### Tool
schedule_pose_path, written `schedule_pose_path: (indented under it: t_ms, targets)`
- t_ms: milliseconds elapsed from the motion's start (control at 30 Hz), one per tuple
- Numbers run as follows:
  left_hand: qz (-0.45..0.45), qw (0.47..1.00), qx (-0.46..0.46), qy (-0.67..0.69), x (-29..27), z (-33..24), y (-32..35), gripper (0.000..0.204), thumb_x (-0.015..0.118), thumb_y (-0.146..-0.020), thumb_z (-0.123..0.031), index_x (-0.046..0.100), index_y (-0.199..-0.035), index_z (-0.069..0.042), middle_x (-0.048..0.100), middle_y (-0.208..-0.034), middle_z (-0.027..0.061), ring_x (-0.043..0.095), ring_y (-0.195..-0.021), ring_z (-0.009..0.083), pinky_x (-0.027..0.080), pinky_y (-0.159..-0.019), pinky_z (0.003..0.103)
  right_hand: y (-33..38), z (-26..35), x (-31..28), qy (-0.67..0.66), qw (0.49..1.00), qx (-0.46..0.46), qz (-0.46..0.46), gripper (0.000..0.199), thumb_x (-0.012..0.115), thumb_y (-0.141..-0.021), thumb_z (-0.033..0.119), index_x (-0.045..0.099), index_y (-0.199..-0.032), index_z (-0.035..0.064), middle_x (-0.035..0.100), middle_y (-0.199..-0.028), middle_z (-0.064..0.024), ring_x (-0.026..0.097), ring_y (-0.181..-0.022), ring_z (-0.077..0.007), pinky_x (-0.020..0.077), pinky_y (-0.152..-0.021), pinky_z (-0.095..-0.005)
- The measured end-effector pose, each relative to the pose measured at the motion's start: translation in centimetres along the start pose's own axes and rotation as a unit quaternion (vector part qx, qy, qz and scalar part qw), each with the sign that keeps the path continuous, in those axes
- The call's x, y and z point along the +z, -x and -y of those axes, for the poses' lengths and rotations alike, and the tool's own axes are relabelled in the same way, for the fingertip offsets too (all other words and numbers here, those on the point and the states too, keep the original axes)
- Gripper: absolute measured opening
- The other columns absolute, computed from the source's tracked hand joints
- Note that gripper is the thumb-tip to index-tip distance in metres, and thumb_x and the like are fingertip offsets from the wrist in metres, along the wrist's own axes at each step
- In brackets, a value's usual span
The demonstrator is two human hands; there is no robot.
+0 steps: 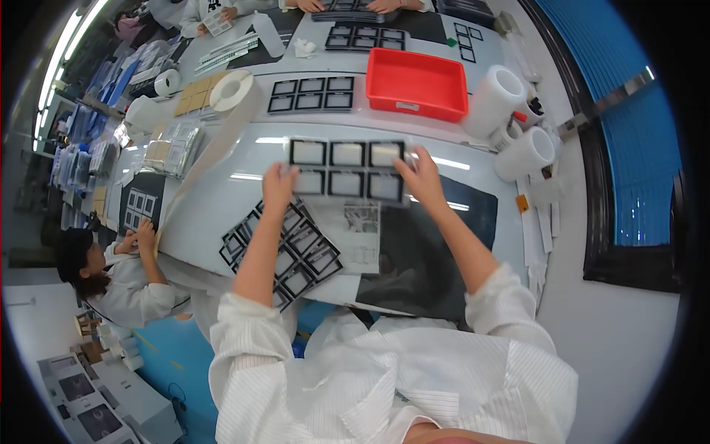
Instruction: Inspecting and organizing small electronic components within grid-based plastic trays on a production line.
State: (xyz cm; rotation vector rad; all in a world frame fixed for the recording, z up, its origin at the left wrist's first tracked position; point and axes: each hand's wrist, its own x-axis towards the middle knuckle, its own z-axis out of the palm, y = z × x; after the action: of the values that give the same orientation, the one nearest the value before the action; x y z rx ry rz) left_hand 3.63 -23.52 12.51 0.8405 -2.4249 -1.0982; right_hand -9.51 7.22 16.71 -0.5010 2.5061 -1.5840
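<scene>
Between my two hands I hold up a clear sheet of black-framed rectangular panels [346, 171], set in two rows of three. My left hand [279, 185] pinches its left edge, and my right hand [421, 176] grips the right edge with the thumb on top. Motion blurs the sheet a little. Below my left forearm, a fanned pile of similar framed sheets [299, 277] lies at the table's near edge. A printed paper [362, 240] is partly under that pile. To its right, a dark mat [444, 251] covers part of the table.
Beyond the held sheet lie a stack of framed sheets [310, 95] and a red bin [418, 83]. White film rolls [526, 152] stand at the right by the wall. A tape roll [233, 90] is at the left. A co-worker [126, 274] sits left; others work across the table.
</scene>
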Motion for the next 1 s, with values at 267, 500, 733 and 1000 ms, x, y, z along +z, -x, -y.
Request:
schedule_pose_path:
  t_ms: [267, 500, 733, 1000]
  targets:
    - [-0.113, 0.987, 0.103, -0.046, 1.1, 3.2, -25.7, 0.043, 0.074, -0.076, -0.027, 0.062, -0.102, 0.004, 0.064, -0.097, 0.0232, 0.061, -0.092, 0.0389, 0.047, -0.081, 0.043, -24.0, 3.1, 11.0, 0.072, 0.992, -0.079, -0.069, 0.043, 0.071, -0.076, 0.027, 0.057, -0.103, -0.003, 0.063, -0.096, -0.0229, 0.061, -0.093, -0.0386, 0.048, -0.078, -0.0433]
    - [0.06, 0.953, 0.028, -0.296, 5.4, 7.5, -27.8, 0.022, 0.061, -0.078, -0.005, 0.057, -0.099, 0.004, 0.059, -0.107, 0.0259, 0.056, -0.104, 0.0394, 0.049, -0.085, 0.044, -21.2, 5.5, 12.5, 0.284, 0.954, -0.036, 0.093, 0.025, 0.068, -0.077, 0.019, 0.062, -0.09, -0.0011, 0.064, -0.082, -0.0213, 0.062, -0.081, -0.038, 0.0489, -0.072, -0.0454]
    - [-0.069, 0.92, 0.328, -0.202, 10.1, 0.8, -24.1, 0.04, 0.057, -0.079, 0.0, 0.051, -0.118, 0.001, 0.052, -0.12, 0.0191, 0.048, -0.115, 0.0358, 0.041, -0.096, 0.044, 0.1, -2.1, 1.9, 0.146, 0.989, 0.013, 0.014, 0.017, 0.064, -0.084, 0.02, 0.064, -0.093, 0.0056, 0.065, -0.08, -0.0157, 0.063, -0.072, -0.0323, 0.0487, -0.065, -0.0358]
    - [0.067, 0.915, 0.276, -0.286, 19.7, -8.0, -28.3, 0.037, 0.049, -0.093, -0.03, 0.053, -0.124, -0.01, 0.054, -0.123, 0.014, 0.049, -0.118, 0.0347, 0.039, -0.096, 0.052, 7.1, -13.6, -7.6, 0.428, 0.882, 0.044, -0.19, 0.022, 0.055, -0.088, 0.012, 0.054, -0.109, 0.003, 0.054, -0.088, -0.0149, 0.054, -0.083, -0.0353, 0.0432, -0.07, -0.044]
